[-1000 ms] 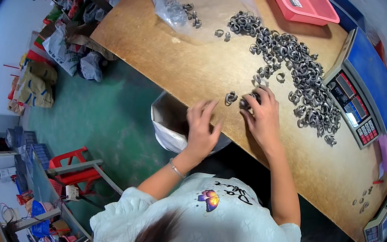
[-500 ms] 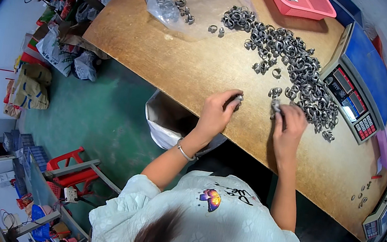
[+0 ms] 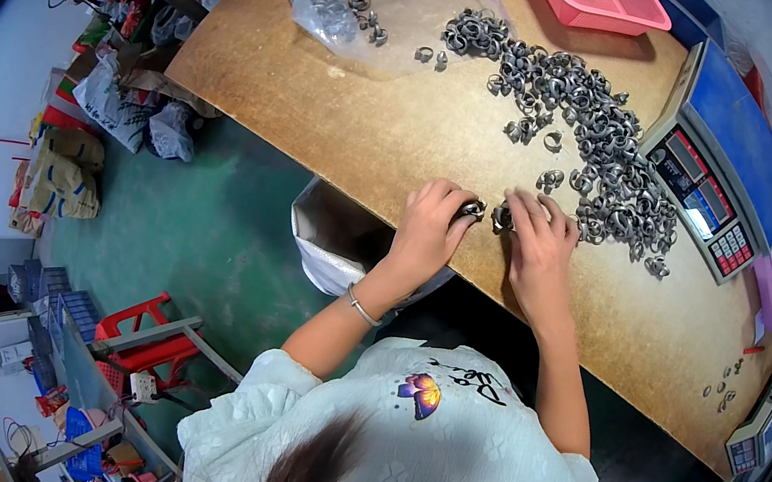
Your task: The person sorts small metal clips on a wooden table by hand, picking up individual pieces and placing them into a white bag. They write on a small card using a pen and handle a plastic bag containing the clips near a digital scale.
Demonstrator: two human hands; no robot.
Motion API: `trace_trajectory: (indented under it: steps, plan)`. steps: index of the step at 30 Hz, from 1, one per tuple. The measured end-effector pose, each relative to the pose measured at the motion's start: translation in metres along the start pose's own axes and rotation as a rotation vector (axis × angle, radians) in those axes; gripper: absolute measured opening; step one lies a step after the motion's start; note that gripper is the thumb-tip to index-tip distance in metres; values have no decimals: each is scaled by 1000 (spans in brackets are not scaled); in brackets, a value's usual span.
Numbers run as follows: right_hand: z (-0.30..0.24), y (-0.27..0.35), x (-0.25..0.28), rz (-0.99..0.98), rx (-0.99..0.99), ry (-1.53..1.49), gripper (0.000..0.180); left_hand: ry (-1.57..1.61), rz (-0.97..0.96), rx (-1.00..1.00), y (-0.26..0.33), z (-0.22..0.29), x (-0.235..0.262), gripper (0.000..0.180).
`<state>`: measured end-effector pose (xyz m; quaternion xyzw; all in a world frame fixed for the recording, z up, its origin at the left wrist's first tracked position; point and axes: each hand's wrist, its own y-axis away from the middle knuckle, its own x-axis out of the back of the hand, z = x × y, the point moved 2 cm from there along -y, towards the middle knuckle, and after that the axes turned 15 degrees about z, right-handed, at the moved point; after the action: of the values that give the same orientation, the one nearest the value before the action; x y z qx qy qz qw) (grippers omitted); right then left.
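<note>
Between the curled fingers and thumb of my left hand (image 3: 429, 226) is a dark metal ring (image 3: 472, 210), held near the table's front edge. Just to its right, my right hand (image 3: 542, 251) has its fingers bent over another dark metal ring (image 3: 503, 218), partly hidden under the fingertips. A small gap separates the two hands. A large heap of grey metal rings (image 3: 610, 166) spreads over the table beyond and to the right of my right hand. A few loose rings (image 3: 549, 180) lie close to that hand, apart from the heap.
A clear plastic bag (image 3: 394, 0) with some rings lies at the far left of the wooden table (image 3: 295, 116). A pink tray (image 3: 604, 13) is at the back. A blue-topped digital scale (image 3: 725, 143) stands right. Below the front edge sits a white sack (image 3: 324, 251).
My right hand has moved left, from beside the heap to near my left hand, bringing a ring along. The left hand has stayed nearly in place, its ring now more visible.
</note>
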<state>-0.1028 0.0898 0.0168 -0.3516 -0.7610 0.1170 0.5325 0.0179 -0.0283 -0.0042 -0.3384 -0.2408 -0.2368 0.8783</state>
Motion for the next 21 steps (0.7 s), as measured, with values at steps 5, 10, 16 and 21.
trace_trajectory:
  steps: [5,10,16,21]
  plan:
    - [12,13,-3,66,-83,10,39,61,-10,68,1,-3,3,34]
    - [14,20,7,176,-140,11,38,-1,97,65,0,13,3,31]
    - [18,22,-1,134,-122,19,32,13,12,47,3,0,-7,32]
    - [19,22,0,136,-129,-29,31,88,34,84,2,2,-5,35]
